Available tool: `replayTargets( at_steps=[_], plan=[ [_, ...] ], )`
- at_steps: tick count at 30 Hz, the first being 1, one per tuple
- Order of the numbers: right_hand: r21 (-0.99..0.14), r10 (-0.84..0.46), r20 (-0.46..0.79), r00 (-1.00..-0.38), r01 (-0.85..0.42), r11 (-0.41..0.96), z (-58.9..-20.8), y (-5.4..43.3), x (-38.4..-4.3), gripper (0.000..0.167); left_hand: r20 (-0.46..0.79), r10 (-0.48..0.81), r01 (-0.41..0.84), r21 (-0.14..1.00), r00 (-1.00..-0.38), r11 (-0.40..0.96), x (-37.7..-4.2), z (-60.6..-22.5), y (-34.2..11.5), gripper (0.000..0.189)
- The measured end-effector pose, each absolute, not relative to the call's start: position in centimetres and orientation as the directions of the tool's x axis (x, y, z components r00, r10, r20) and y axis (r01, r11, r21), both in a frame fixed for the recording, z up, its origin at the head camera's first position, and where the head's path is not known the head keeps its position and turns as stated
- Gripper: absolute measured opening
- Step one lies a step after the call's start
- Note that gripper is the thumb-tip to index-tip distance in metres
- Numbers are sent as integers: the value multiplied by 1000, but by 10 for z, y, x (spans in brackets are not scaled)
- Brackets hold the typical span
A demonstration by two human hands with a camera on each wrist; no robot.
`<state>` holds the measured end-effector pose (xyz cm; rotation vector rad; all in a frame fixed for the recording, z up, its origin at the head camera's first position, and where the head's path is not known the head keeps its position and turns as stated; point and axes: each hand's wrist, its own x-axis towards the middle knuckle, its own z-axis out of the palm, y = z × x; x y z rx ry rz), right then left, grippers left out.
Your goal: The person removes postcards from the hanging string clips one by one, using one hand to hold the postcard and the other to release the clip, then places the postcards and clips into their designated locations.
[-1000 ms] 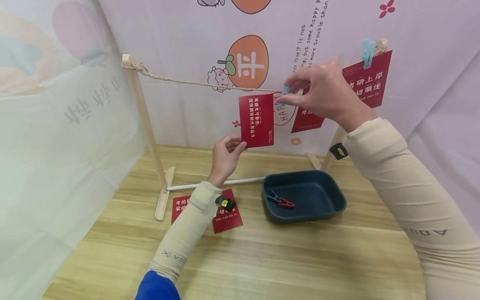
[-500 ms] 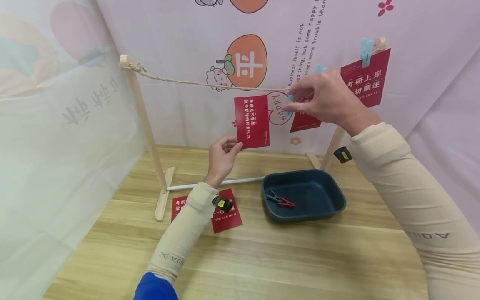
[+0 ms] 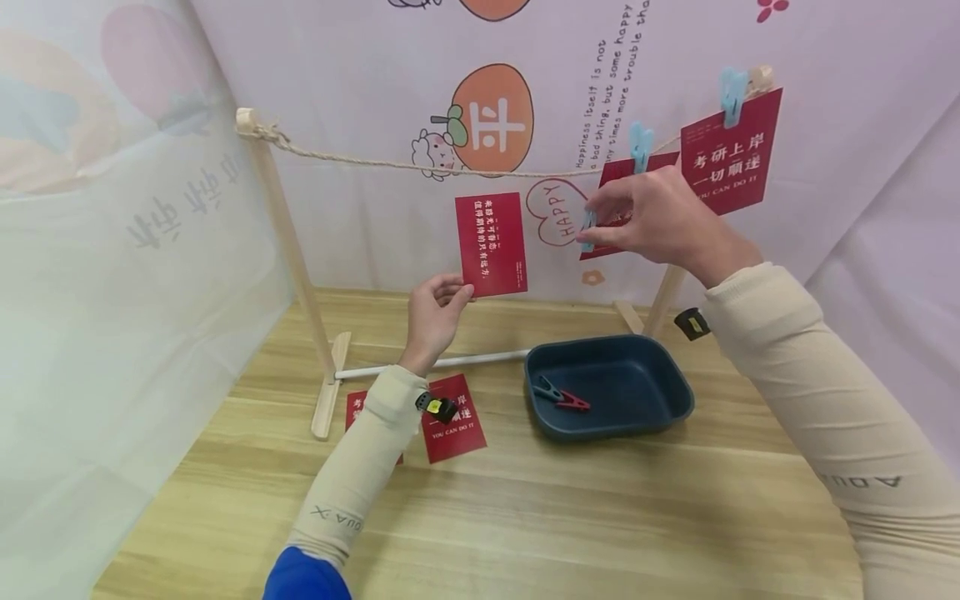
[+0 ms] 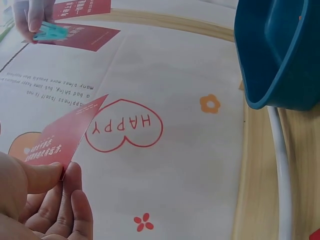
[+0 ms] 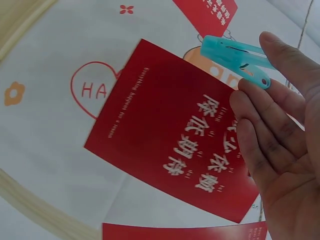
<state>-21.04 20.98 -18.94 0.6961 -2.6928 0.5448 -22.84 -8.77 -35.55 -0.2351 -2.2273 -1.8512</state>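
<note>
My left hand point(image 3: 433, 321) pinches a red printed card point(image 3: 492, 246) by its lower left corner, thumb in front and fingers behind. The card's top edge sits below the twine point(image 3: 360, 160). Farther right, my right hand point(image 3: 667, 217) pinches a light blue clothespin point(image 5: 235, 57) between thumb and index finger. That hand overlaps a second red card point(image 5: 175, 130), which hangs from the twine by a light blue clothespin point(image 3: 641, 146). Near the right end of the twine another red card point(image 3: 735, 154) hangs from a similar clothespin point(image 3: 733, 96).
A dark blue basin point(image 3: 637, 396) on the wooden table holds a red clothespin point(image 3: 573, 402) and a dark teal one point(image 3: 547, 388). More red cards point(image 3: 455, 425) lie partly under my left forearm. A wooden post point(image 3: 296, 250) carries the twine's left end; a white rod point(image 3: 480, 359) runs along the base.
My left hand has drawn the card leftward. My right hand has moved slightly right and down with its clothespin, away from that card, uncovering the clothespin on the middle hanging card.
</note>
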Motion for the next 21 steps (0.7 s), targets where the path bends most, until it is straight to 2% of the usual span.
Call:
replayTargets(
  at_steps=[21],
  plan=[
    [-300, -403, 266, -876, -473, 828, -235, 228, -217, 42, 239, -67, 222, 956, -969, 191, -230, -364, -101, 27]
  ],
)
